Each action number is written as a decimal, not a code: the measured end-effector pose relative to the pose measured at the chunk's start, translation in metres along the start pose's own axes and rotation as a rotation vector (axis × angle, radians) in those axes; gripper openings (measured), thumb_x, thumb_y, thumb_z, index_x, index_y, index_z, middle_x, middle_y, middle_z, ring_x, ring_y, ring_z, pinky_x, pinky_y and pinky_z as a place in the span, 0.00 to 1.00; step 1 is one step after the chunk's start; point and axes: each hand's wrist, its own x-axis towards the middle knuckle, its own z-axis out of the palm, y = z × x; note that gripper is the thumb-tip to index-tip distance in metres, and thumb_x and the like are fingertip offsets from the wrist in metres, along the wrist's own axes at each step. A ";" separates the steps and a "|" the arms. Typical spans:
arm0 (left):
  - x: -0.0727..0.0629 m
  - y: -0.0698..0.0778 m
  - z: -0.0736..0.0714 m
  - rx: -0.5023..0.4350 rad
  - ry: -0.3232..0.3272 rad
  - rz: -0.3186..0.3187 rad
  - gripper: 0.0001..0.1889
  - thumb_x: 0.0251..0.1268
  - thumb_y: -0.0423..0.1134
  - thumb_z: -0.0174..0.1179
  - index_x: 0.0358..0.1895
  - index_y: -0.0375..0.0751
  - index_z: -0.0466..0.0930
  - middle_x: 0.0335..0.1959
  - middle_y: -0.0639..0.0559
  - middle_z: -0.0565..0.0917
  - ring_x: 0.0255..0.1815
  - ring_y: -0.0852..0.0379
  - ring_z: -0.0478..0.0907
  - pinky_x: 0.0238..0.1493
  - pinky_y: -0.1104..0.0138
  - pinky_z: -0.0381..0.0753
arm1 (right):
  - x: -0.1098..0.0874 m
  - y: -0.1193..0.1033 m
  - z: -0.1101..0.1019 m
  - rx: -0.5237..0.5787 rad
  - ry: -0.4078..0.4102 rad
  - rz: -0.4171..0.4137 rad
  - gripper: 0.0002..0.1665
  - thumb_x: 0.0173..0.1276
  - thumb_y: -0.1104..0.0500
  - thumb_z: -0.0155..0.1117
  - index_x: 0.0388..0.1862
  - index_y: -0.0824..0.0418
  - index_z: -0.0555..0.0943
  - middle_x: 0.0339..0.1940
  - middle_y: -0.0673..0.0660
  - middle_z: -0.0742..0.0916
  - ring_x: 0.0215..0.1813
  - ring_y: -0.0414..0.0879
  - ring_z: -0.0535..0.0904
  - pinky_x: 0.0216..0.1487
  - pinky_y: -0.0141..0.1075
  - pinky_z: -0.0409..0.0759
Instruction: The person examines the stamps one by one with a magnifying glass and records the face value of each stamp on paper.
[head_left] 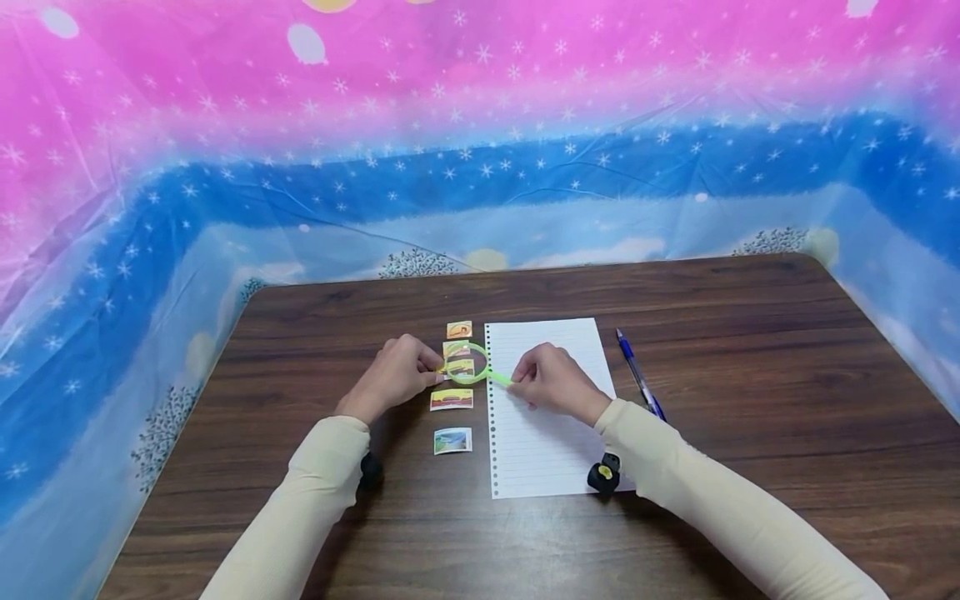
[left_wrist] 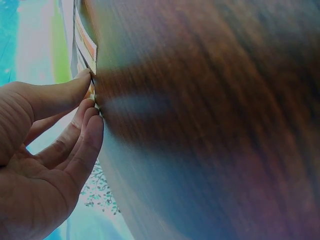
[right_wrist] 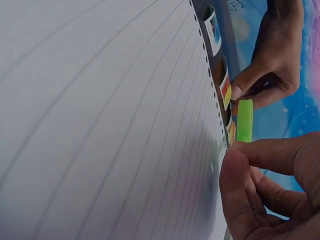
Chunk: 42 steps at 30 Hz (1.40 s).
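Observation:
My right hand (head_left: 558,383) pinches the handle of a green magnifying glass (head_left: 501,379) between thumb and fingers, above the left edge of a sheet of lined paper (head_left: 555,450). Its round lens is over a yellowish stamp (head_left: 461,367), in a column of several small picture stamps. At the left edge of that stamp, my left hand (head_left: 393,377) pinches with thumb and fingertips; the left wrist view shows the thumb (left_wrist: 82,75) at the stamp's edge. Nearer me lie a red-and-yellow stamp (head_left: 452,400) and a blue-green landscape stamp (head_left: 453,441).
An orange stamp (head_left: 459,330) tops the column at the far end. A blue pen (head_left: 640,372) lies right of the paper on the brown wooden table (head_left: 750,350). Behind the table hangs a pink and blue cloth (head_left: 525,158) with snowflakes.

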 end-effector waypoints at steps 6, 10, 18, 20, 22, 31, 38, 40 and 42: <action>0.000 0.000 0.000 -0.011 -0.012 0.022 0.05 0.67 0.31 0.67 0.32 0.41 0.88 0.32 0.51 0.85 0.30 0.56 0.74 0.34 0.63 0.73 | 0.000 -0.001 0.001 -0.002 -0.005 0.010 0.05 0.63 0.68 0.72 0.28 0.64 0.86 0.20 0.52 0.84 0.19 0.42 0.79 0.24 0.34 0.79; 0.000 0.000 -0.001 -0.013 -0.008 0.034 0.04 0.67 0.31 0.67 0.36 0.40 0.90 0.34 0.50 0.86 0.31 0.57 0.76 0.35 0.63 0.75 | -0.002 -0.002 -0.001 -0.004 -0.005 0.006 0.04 0.63 0.67 0.72 0.28 0.64 0.86 0.20 0.52 0.84 0.19 0.42 0.80 0.24 0.35 0.79; -0.002 -0.001 -0.002 -0.014 -0.003 0.018 0.06 0.67 0.31 0.67 0.42 0.40 0.91 0.41 0.47 0.88 0.37 0.55 0.80 0.41 0.59 0.80 | -0.005 0.000 -0.010 -0.004 0.002 0.009 0.03 0.64 0.66 0.72 0.30 0.64 0.86 0.21 0.53 0.86 0.21 0.43 0.82 0.26 0.36 0.81; -0.003 -0.001 -0.002 -0.014 -0.001 0.016 0.07 0.67 0.31 0.67 0.45 0.40 0.91 0.43 0.46 0.88 0.39 0.55 0.81 0.43 0.58 0.81 | -0.006 0.001 -0.012 -0.003 0.006 0.015 0.03 0.64 0.65 0.72 0.31 0.64 0.86 0.21 0.53 0.86 0.21 0.44 0.82 0.26 0.36 0.81; -0.004 -0.001 -0.002 -0.015 0.002 0.012 0.08 0.67 0.32 0.67 0.46 0.40 0.91 0.44 0.46 0.88 0.40 0.54 0.81 0.44 0.57 0.82 | -0.007 0.002 -0.015 0.002 0.011 0.009 0.03 0.64 0.65 0.72 0.31 0.64 0.87 0.22 0.54 0.86 0.22 0.45 0.83 0.26 0.37 0.82; -0.004 -0.001 0.000 -0.027 0.002 0.014 0.08 0.67 0.32 0.67 0.46 0.40 0.91 0.45 0.46 0.88 0.41 0.54 0.82 0.45 0.57 0.82 | -0.016 0.010 -0.039 -0.004 0.050 -0.003 0.04 0.66 0.63 0.72 0.33 0.64 0.87 0.27 0.59 0.88 0.24 0.46 0.85 0.30 0.38 0.83; -0.003 -0.001 0.000 -0.015 0.004 0.029 0.04 0.67 0.31 0.67 0.38 0.41 0.91 0.40 0.48 0.87 0.35 0.56 0.78 0.40 0.60 0.79 | -0.025 0.023 -0.061 -0.009 0.104 0.026 0.04 0.66 0.64 0.71 0.34 0.66 0.87 0.28 0.62 0.88 0.25 0.50 0.85 0.29 0.39 0.81; -0.003 -0.001 0.000 -0.014 0.002 0.032 0.04 0.67 0.31 0.67 0.36 0.41 0.90 0.37 0.49 0.87 0.33 0.56 0.77 0.38 0.61 0.77 | -0.028 0.027 -0.067 -0.019 0.118 0.026 0.05 0.66 0.64 0.71 0.35 0.67 0.87 0.28 0.62 0.87 0.25 0.50 0.84 0.29 0.39 0.81; -0.003 0.000 0.000 -0.013 0.001 0.036 0.05 0.67 0.31 0.67 0.33 0.41 0.89 0.36 0.49 0.86 0.31 0.56 0.75 0.37 0.62 0.75 | -0.031 0.033 -0.073 -0.022 0.132 0.032 0.06 0.67 0.64 0.70 0.35 0.68 0.87 0.28 0.63 0.88 0.25 0.50 0.85 0.29 0.41 0.83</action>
